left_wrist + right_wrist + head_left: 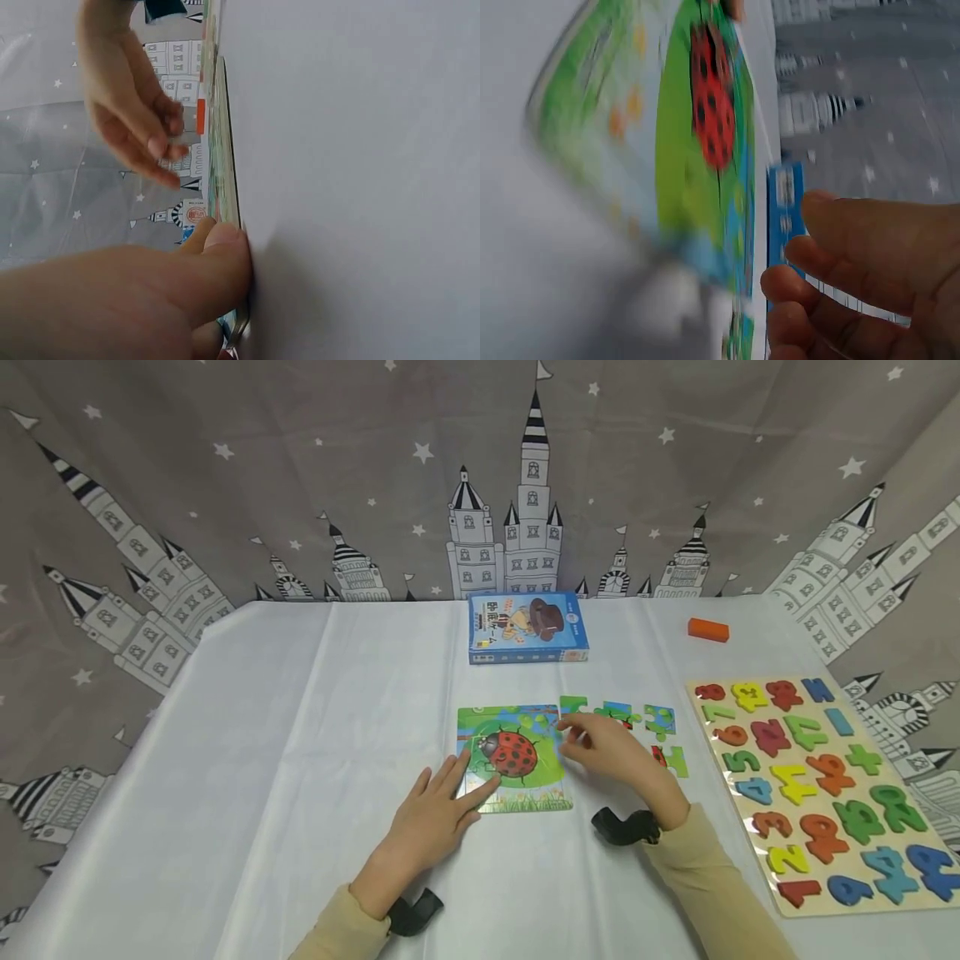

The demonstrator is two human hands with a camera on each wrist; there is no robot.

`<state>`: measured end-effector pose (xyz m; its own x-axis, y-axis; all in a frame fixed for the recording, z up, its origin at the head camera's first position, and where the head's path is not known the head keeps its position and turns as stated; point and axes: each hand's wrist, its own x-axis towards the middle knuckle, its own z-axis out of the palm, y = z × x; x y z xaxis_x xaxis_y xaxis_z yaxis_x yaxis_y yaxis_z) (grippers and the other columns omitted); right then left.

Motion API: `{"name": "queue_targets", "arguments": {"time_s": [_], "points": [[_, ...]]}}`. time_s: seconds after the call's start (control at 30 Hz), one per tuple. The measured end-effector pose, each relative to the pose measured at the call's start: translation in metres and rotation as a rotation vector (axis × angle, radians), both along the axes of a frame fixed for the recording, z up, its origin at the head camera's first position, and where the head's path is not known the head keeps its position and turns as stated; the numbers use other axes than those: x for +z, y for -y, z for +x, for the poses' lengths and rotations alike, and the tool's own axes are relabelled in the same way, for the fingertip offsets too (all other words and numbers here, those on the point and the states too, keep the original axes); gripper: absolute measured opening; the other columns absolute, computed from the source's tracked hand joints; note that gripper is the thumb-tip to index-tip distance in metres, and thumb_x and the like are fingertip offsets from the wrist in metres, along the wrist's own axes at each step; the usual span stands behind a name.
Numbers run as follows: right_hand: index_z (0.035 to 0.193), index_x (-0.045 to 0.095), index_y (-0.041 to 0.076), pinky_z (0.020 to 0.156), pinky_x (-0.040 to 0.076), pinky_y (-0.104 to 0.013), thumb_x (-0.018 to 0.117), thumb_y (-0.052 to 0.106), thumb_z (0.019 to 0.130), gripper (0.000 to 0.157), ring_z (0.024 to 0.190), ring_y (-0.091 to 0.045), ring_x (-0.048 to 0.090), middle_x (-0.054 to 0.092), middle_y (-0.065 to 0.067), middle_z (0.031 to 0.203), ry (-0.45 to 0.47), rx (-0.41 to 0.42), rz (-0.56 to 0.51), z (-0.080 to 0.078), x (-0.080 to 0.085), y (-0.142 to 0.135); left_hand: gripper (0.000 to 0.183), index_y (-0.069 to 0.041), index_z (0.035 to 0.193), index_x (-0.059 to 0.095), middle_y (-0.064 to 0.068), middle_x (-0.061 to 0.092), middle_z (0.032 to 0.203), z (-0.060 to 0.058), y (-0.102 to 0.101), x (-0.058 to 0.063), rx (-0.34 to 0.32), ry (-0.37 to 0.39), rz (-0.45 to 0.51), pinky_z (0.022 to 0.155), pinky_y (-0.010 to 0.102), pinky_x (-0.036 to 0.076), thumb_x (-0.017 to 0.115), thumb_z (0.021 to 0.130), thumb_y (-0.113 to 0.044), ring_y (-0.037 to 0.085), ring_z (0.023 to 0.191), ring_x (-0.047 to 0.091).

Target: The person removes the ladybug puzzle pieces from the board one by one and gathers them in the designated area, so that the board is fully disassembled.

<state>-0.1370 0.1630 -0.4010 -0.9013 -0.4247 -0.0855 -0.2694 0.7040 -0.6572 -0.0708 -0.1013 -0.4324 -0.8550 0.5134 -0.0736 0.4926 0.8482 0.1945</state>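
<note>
A flat puzzle board (551, 764) printed with a red ladybug on green lies in the middle of the table. My left hand (431, 818) rests on its lower left part with fingers spread; in the left wrist view the thumb (225, 251) touches the board's edge. Over the right edge of the board hovers my right hand (611, 750), fingers loosely bent. In the right wrist view this hand (870, 262) has nothing between thumb and fingers. Several loose puzzle pieces (661, 720) lie right of the board, some partly hidden by the right hand.
A blue game box (517, 631) lies behind the board. An orange block (708, 630) sits at the back right. On the right is a wooden board (757, 852) with colourful number shapes. White cloth (360, 710) covers the table, and a grey castle-print curtain (300, 468) hangs behind.
</note>
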Motion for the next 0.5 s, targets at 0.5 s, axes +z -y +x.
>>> {"name": "queue_targets", "arguments": {"time_s": [0.5], "points": [[0.107, 0.065, 0.006, 0.066, 0.045, -0.031, 0.066, 0.018, 0.083, 0.027, 0.077, -0.016, 0.052, 0.057, -0.006, 0.093, -0.171, 0.078, 0.212, -0.001, -0.015, 0.087, 0.044, -0.031, 0.135, 0.045, 0.018, 0.026, 0.144, 0.005, 0.001, -0.003, -0.028, -0.092, 0.003, 0.100, 0.050, 0.026, 0.052, 0.092, -0.025, 0.031, 0.130, 0.028]]}}
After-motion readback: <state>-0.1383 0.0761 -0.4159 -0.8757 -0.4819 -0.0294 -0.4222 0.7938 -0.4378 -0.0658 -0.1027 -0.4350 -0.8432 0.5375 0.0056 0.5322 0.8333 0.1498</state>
